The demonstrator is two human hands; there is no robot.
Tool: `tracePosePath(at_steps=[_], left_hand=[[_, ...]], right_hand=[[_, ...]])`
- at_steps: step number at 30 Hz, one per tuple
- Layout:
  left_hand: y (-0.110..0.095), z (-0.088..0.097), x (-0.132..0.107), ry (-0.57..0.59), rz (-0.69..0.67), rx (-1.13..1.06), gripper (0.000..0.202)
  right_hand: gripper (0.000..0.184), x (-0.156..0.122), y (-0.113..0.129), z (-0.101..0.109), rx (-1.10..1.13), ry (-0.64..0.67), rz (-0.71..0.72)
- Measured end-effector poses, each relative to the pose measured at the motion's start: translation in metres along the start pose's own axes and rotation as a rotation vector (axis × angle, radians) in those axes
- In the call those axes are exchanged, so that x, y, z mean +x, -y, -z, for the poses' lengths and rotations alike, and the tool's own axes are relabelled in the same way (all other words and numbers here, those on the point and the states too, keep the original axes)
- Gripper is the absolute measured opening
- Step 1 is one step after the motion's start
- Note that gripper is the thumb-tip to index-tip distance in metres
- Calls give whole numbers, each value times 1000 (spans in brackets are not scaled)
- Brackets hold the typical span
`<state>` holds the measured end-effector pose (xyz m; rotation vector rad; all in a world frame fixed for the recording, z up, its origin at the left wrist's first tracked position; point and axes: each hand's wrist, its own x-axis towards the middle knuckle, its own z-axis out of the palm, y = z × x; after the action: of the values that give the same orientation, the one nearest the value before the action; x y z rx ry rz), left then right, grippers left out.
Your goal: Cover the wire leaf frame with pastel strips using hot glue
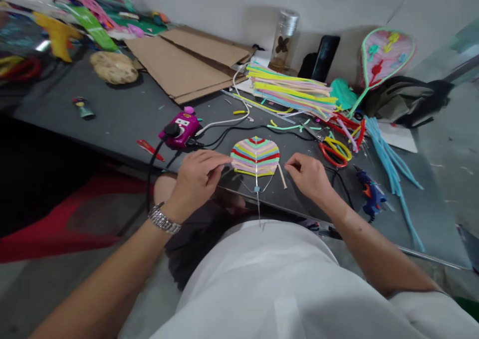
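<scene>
A leaf-shaped piece of striped pipe cleaners (256,155) lies at the table's front edge, with a pale midrib and a thin wire stem pointing toward me. My left hand (200,175) is on its left side, fingers stretched out and thumb apart below them. Its fingertips are at the leaf's left edge. On the other side, my right hand (307,174) is closed in a pinch, a little apart from the leaf; anything between its fingertips is too small to make out. A short pale pipe cleaner piece (282,176) sticks out from the leaf's lower right.
Behind the leaf lies a bundle of pipe cleaners (292,89). Scissors (335,149), a blue glue gun (370,192) and blue pipe cleaners (392,164) are on the right. A purple power strip (181,129) with cords, a red cutter (150,150) and cardboard (187,65) are left.
</scene>
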<state>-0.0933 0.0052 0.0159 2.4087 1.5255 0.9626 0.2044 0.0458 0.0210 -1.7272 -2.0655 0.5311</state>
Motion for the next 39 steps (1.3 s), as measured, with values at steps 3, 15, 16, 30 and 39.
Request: tracePosePath(at_steps=[3,15,16,30,39], left_hand=[[11,-4,-6,2,-25,-58,27],[44,-32,20,162,-209,-200,18],[44,-33,21,152,-209,-201,17],[-20,-41,-5,58,-23,32,17],[-48,-44,-15,120,-107,117,19]], right_hand=[[17,-7,4,-2,-169,103,-108],[15,3,-13,25,66,138,-264],[13,3,-13,28,213,119,-279],[18,-34,44,-19,711,-16,-17],[8,-56,13,-34,311,-165,191]])
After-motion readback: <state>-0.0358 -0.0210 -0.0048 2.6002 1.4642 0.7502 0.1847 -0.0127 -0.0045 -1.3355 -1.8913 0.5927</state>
